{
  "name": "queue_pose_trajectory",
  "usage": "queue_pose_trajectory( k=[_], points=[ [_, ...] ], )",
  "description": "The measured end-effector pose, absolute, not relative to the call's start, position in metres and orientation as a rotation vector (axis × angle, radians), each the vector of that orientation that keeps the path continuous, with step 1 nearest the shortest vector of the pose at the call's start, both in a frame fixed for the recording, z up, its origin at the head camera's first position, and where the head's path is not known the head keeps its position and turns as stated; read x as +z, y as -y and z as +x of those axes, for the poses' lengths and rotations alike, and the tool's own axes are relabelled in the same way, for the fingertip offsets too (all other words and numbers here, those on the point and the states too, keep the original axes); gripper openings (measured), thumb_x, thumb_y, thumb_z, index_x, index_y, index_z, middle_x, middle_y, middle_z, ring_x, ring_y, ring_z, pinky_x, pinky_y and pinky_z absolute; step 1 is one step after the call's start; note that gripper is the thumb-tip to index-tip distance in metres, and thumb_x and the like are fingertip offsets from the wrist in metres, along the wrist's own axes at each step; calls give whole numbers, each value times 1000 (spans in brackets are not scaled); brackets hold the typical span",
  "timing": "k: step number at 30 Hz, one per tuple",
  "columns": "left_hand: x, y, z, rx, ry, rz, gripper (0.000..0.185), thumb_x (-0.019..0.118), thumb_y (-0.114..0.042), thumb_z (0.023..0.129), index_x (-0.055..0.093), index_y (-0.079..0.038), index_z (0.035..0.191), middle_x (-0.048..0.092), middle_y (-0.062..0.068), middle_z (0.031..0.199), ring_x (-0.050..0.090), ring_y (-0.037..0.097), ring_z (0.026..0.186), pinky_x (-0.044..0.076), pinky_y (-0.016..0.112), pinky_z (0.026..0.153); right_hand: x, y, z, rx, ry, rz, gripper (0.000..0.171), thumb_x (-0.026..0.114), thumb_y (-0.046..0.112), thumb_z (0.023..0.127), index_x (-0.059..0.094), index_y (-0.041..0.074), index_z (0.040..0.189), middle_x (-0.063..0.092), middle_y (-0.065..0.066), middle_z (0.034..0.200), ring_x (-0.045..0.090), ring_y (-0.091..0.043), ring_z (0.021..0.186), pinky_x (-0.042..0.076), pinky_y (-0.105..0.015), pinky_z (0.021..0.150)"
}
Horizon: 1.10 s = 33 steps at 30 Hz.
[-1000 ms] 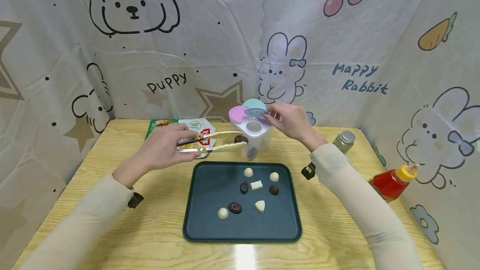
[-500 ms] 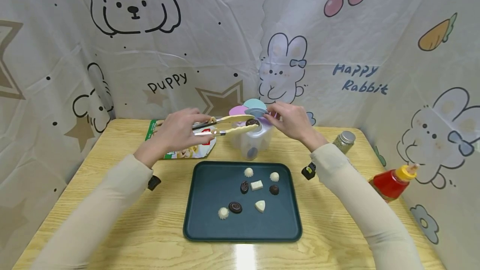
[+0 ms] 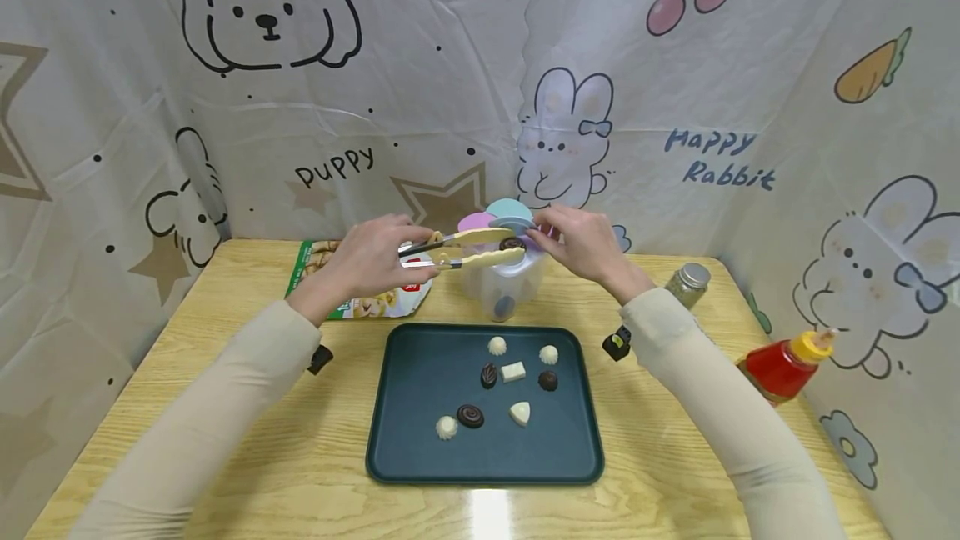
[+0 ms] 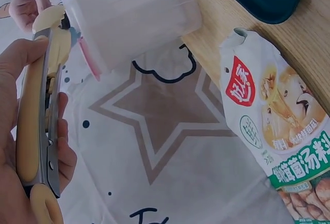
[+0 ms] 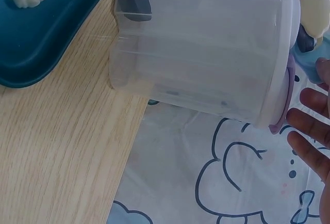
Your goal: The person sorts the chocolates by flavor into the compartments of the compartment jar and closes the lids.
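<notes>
So the left hand (image 3: 375, 261), squeezing the tongs (image 3: 465, 248), has carried the dark chocolate (image 3: 512, 243) up over the clear canister (image 3: 504, 277); right hand (image 3: 581, 240) keeps pinching its blue lid flap (image 3: 510, 222) open.

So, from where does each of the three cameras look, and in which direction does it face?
Head: worn on the head, facing forward and down at the tray; both sleeves, left hand and right hand show.
Left wrist: beside the left hand, looking along the tongs to the container; palm and fingers show.
Right wrist: low beside the container, looking across it; only fingertips show.
All three share the container.
</notes>
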State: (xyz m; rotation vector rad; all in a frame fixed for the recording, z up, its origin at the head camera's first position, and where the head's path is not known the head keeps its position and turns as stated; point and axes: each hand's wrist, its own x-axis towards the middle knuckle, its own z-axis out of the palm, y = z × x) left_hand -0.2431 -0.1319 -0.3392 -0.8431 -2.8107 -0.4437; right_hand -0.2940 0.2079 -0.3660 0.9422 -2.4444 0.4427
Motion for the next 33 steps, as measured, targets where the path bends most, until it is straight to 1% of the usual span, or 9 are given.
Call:
queue_pose_trajectory(
  k=[4,6,8,11,15,18,23,25,33],
  points=[
    [-341,134,-243,-461,2826,-835,61,81,-48,89,71,-12,137,70,16,138,67,37,125,58,53,95,-366,-208,-294,439,2446,937,13,78,22,97,74,10,102,76,-6,90,71,-21,73,54,-31,62],
    [-342,136,-241,-462,2835,-830,62,81,-48,89,70,-12,138,69,16,137,67,37,123,58,53,94,-367,-208,-294,442,2449,936,13,78,22,97,75,10,102,76,-6,89,72,-22,73,54,-31,62],
    [-343,140,-237,-452,2839,-825,62,81,-49,89,70,-13,138,71,15,133,69,35,117,59,50,89,-366,-208,-294,446,2451,936,13,78,21,97,75,10,102,76,-6,89,72,-23,74,54,-32,62],
    [-345,149,-229,-431,2832,-830,59,81,-48,89,72,-14,136,73,11,121,69,29,100,56,43,74,-366,-208,-294,447,2454,934,13,78,22,97,75,10,102,77,-6,90,72,-22,74,55,-32,63],
    [-349,165,-214,-398,2808,-857,54,81,-45,88,75,-13,131,74,10,114,68,25,92,51,37,65,-365,-207,-295,445,2455,937,13,78,22,96,75,10,102,77,-6,91,72,-21,74,55,-32,63],
    [-356,177,-202,-371,2786,-880,52,82,-44,87,76,-12,128,75,10,113,70,25,91,53,38,65,-365,-206,-295,449,2454,941,13,78,22,96,75,10,103,77,-6,91,71,-20,74,55,-32,63],
    [-366,193,-183,-342,2783,-899,52,83,-44,85,77,-11,125,76,11,113,71,28,96,58,45,74,-365,-206,-295,455,2453,932,13,79,21,96,75,10,103,77,-6,90,70,-20,73,54,-32,63],
    [-369,197,-176,-340,2792,-916,51,83,-44,85,78,-11,123,75,9,110,71,26,93,57,45,74,-366,-207,-295,453,2453,927,13,79,21,96,75,10,102,77,-6,90,70,-20,73,53,-32,62],
    [-379,197,-157,-315,2852,-1059,46,86,-43,83,80,-15,119,72,-1,104,65,13,86,53,32,69,-367,-208,-296,450,2465,925,13,78,22,97,75,11,103,76,-6,90,70,-21,73,53,-32,62]
  ],
)
